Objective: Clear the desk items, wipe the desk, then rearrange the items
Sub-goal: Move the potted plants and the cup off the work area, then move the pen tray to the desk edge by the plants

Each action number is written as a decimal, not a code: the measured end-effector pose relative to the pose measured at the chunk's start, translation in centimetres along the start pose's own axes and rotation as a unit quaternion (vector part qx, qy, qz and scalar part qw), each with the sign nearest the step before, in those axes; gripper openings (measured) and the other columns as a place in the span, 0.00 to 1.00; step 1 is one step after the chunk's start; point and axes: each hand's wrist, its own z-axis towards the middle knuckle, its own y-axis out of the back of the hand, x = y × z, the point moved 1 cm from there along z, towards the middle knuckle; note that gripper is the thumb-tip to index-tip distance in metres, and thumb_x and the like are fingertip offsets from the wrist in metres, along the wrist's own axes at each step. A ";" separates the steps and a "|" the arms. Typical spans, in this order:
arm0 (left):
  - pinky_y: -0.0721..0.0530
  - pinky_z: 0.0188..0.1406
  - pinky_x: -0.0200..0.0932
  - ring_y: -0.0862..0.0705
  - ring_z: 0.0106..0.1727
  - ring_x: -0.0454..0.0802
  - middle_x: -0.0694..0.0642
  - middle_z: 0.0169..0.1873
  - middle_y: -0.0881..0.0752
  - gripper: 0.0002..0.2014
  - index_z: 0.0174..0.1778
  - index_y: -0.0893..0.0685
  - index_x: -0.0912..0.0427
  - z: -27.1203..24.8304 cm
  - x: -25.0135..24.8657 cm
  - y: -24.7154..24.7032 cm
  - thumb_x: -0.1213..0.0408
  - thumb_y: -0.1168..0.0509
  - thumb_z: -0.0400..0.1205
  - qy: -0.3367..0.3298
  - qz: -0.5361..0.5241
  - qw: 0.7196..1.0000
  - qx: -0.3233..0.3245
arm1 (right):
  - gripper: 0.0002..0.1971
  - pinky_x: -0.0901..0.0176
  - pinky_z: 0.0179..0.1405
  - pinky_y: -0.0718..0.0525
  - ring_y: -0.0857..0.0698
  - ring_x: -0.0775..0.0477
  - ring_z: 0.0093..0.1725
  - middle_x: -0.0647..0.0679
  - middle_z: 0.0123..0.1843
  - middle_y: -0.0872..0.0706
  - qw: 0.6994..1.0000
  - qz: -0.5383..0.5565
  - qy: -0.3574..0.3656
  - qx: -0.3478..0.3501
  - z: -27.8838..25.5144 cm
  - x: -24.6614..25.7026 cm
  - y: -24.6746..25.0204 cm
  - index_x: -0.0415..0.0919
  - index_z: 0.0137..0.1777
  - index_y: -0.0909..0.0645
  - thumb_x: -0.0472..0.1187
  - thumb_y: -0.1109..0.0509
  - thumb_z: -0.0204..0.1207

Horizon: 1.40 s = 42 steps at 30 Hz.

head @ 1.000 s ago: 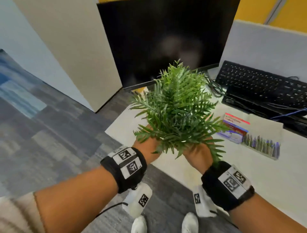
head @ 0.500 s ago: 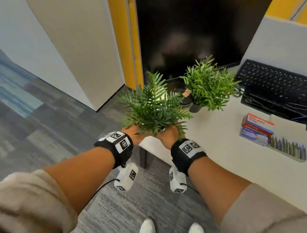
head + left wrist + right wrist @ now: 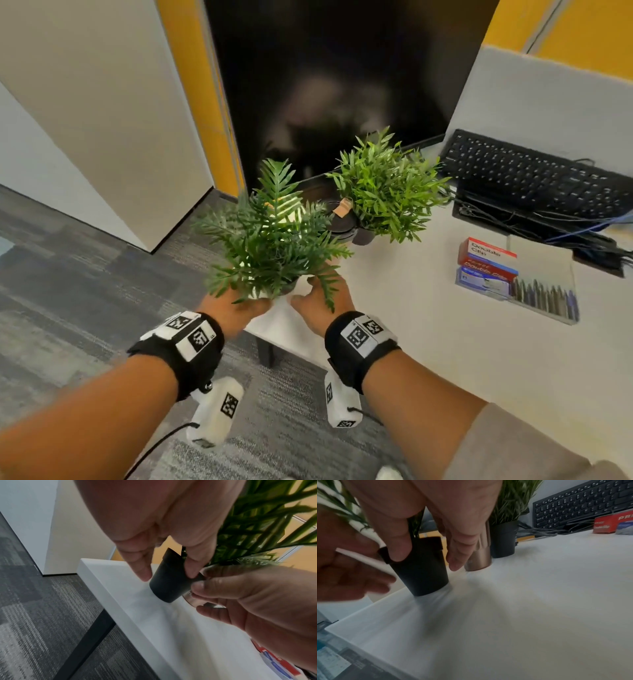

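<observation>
A fern plant in a black pot stands at the front left corner of the white desk, its base touching the top. My left hand pinches the pot near its rim between thumb and fingers. My right hand holds the pot's other side, with its thumb on the rim of the pot and its fingers beside it. A white tag sticks out by the rim. Leaves hide most of the pot in the head view.
A second plant and a bronze tumbler stand just behind the fern. Farther right are a black keyboard with cables, stacked clip boxes and a tray of pens. A dark monitor stands at the back. Carpet lies left of the desk edge.
Both hands have carried the fern forward and down from in front of me onto the desk's front left corner. The second plant and tumbler came into view behind it.
</observation>
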 end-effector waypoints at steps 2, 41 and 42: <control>0.15 0.51 0.45 0.13 0.49 0.52 0.52 0.50 0.12 0.10 0.51 0.16 0.56 -1.8 1.0 -0.9 0.58 0.32 0.77 0.058 0.024 0.997 0.040 | 0.20 0.63 0.52 0.21 0.17 0.49 0.53 0.49 0.56 0.16 0.999 -0.040 -0.019 0.008 -1.6 -1.7 2.4 0.45 0.64 0.22 0.37 0.27 0.72; 0.09 0.47 0.51 0.16 0.41 0.59 0.62 0.47 0.20 0.18 0.67 0.24 0.70 18.0 -48.6 -32.5 0.67 0.44 0.83 0.119 -0.182 0.962 0.165 | 0.24 0.54 0.58 0.16 0.18 0.43 0.57 0.45 0.60 0.27 0.930 -0.144 -0.315 -0.123 1.0 -31.6 41.1 0.42 0.61 0.26 0.49 0.25 0.69; 0.10 0.46 0.49 0.17 0.39 0.57 0.62 0.47 0.20 0.18 0.67 0.23 0.71 18.2 -48.8 -32.6 0.67 0.43 0.83 0.116 -0.179 0.964 0.161 | 0.23 0.55 0.57 0.15 0.18 0.43 0.57 0.45 0.60 0.26 0.931 -0.140 -0.314 -0.125 1.1 -31.8 41.3 0.41 0.61 0.26 0.48 0.25 0.70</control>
